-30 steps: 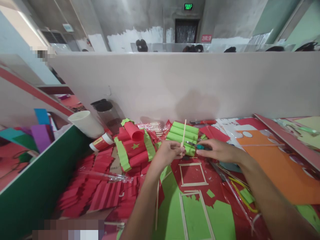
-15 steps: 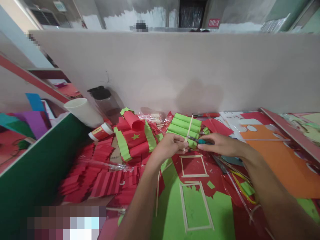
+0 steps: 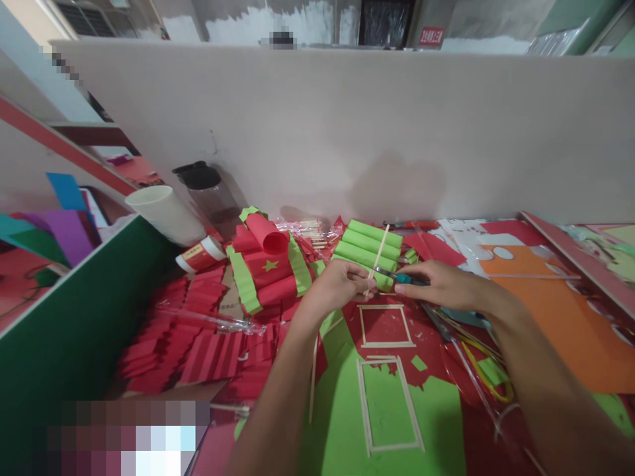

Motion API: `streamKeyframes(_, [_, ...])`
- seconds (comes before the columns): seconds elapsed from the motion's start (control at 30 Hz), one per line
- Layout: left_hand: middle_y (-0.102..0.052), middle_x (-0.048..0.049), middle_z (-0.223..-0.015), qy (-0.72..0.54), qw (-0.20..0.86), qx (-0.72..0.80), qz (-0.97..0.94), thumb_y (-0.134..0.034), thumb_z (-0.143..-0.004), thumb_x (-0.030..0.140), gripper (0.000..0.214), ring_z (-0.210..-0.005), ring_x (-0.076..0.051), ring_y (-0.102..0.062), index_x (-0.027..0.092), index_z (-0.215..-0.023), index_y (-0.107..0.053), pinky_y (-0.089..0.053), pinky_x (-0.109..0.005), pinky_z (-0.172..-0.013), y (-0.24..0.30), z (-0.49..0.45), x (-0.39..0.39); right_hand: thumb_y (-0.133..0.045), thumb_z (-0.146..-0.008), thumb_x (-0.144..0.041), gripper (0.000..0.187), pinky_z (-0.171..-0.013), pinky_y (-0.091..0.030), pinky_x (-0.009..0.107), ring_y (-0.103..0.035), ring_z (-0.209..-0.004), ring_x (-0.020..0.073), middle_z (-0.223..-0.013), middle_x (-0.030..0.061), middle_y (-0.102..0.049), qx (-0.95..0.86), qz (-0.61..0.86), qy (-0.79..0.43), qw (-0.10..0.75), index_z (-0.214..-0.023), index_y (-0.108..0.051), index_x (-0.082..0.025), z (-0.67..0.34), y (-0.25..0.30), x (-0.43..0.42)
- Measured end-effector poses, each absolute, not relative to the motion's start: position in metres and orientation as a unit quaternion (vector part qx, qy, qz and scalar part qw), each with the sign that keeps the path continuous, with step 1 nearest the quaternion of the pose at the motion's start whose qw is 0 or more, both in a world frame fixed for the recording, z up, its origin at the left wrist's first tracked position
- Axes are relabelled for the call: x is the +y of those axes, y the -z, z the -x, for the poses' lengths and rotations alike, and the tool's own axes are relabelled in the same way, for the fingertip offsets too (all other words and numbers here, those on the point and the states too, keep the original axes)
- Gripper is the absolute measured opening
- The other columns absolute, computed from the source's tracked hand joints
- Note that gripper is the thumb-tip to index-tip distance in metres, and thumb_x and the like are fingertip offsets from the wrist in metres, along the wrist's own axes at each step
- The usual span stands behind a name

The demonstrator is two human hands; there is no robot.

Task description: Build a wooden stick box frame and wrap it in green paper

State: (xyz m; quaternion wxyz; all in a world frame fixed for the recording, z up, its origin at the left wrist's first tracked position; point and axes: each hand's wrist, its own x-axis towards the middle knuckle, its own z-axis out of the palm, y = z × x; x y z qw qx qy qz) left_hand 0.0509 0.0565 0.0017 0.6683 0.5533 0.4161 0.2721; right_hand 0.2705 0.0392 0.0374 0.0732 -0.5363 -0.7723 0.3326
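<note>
White paper cup (image 3: 166, 213) at ten o'clock, contents hidden. Left hand (image 3: 337, 287) pinches a thin wooden stick (image 3: 380, 254), its long axis toward one o'clock; right hand (image 3: 441, 284) grips a teal-handled cutting tool (image 3: 397, 276) at it.

Nothing reads clearly: the red wall sign (image 3: 430, 36) and the glue tube label (image 3: 201, 254) are too blurred

A thin wooden stick (image 3: 378, 258) is pinched in the left hand (image 3: 337, 287), just in front of the green paper rolls (image 3: 364, 246), and is leaned across them. A teal-handled tool (image 3: 403, 278) is gripped in the right hand (image 3: 441, 285), with its tip at the stick.
</note>
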Motion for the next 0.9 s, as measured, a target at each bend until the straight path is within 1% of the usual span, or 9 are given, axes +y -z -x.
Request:
streamKeyframes(0.1, [-0.065,-0.0025,-0.064,-0.269,0.665,0.417,-0.559,-0.069,-0.075,0.023,0.013,-0.062,-0.011,-0.062,0.012,-0.070,-0.068,-0.055,-0.028,-0.072,-0.0023,-0.0506,0.0562,-0.054,-0.078,-0.060,0.048,-0.076,-0.047,0.035,-0.061,-0.087,0.0269,-0.098,0.0065,-0.070,-0.774,0.536,-0.329,0.070,-0.105,-0.067,-0.023,-0.2708,-0.0382,0.0385])
streamKeyframes(0.23, [-0.066,-0.0032,-0.066,-0.270,0.663,0.413,-0.564,-0.070,-0.073,0.026,0.015,-0.064,-0.012,-0.063,0.012,-0.070,-0.068,-0.055,-0.028,-0.071,-0.0004,-0.0505,0.0568,-0.054,-0.077,-0.062,0.049,-0.072,-0.047,0.033,-0.062,-0.084,0.0266,-0.092,0.0064,-0.071,-0.775,0.538,-0.325,0.065,-0.101,-0.069,-0.022,-0.2721,-0.0372,0.0387])
streamKeyframes(0.53, [-0.068,-0.0038,-0.068,-0.271,0.647,0.418,-0.577,-0.068,-0.076,0.024,0.013,-0.065,-0.013,-0.064,0.012,-0.072,-0.068,-0.055,-0.028,-0.072,-0.0009,-0.0498,0.0559,-0.053,-0.080,-0.059,0.045,-0.073,-0.047,0.032,-0.062,-0.085,0.0252,-0.097,0.0057,-0.070,-0.775,0.534,-0.332,0.071,-0.103,-0.068,-0.023,-0.2684,-0.0405,0.0363])
streamKeyframes(0.67, [-0.068,-0.0038,-0.068,-0.272,0.648,0.415,-0.578,-0.067,-0.077,0.023,0.011,-0.065,-0.012,-0.064,0.012,-0.072,-0.068,-0.055,-0.028,-0.071,0.0000,-0.0498,0.0562,-0.055,-0.078,-0.058,0.044,-0.071,-0.047,0.033,-0.062,-0.083,0.0252,-0.092,0.0053,-0.070,-0.775,0.530,-0.337,0.075,-0.100,-0.068,-0.022,-0.2676,-0.0415,0.0355])
streamKeyframes(0.77, [-0.068,-0.0040,-0.069,-0.270,0.646,0.417,-0.579,-0.066,-0.077,0.022,0.011,-0.065,-0.012,-0.064,0.012,-0.072,-0.068,-0.055,-0.028,-0.071,0.0001,-0.0501,0.0568,-0.055,-0.079,-0.058,0.042,-0.071,-0.046,0.033,-0.061,-0.082,0.0243,-0.094,0.0048,-0.070,-0.775,0.530,-0.336,0.074,-0.100,-0.068,-0.024,-0.2672,-0.0415,0.0354])
streamKeyframes(0.9, [-0.068,-0.0042,-0.069,-0.268,0.636,0.424,-0.586,-0.067,-0.076,0.022,0.012,-0.064,-0.012,-0.063,0.012,-0.071,-0.068,-0.055,-0.027,-0.069,-0.0027,-0.0492,0.0570,-0.053,-0.080,-0.058,0.041,-0.064,-0.044,0.030,-0.061,-0.077,0.0222,-0.087,0.0036,-0.069,-0.780,0.529,-0.329,0.069,-0.093,-0.068,-0.022,-0.2637,-0.0411,0.0348])
